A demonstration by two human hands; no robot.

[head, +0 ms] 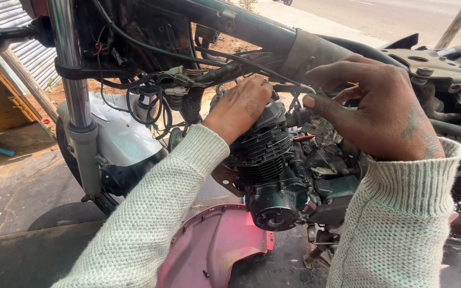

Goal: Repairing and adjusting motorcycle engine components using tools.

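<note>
Presently logged, from the head view, item by item.

Item: engine [265,160], dark, finned cylinder, bolted low in a stripped motorcycle frame [252,26]; it sits at centre of view, with the carburettor [321,128] just beside it at 3 o'clock.

Item: left hand [239,106], knuckles up, resting on top of the cylinder head. Its fingers [260,85] curl down behind the head, so I cannot tell whether they are clenched on anything.

Item: right hand [377,109], at 3 o'clock of the engine, above the carburettor. Its fingers [321,104] are bent and partly spread, tips near a thin cable [257,66]; I see nothing gripped and cannot tell for certain.

Item: loose wiring bundle [156,90] with connectors, hanging at 10 o'clock of the engine, near the chrome fork leg [76,80].

Item: pink body panel [214,245], lying on the ground at 6 o'clock.

Risks, as I judge them: a knitted cuff [204,144] lies against the cooling fins and could snag or pick up grease; a tug by the right hand could kink the cable or pull a connector apart; a small part dropped here would likely fall among the crankcase recesses or onto the panel, hard to find.
</note>
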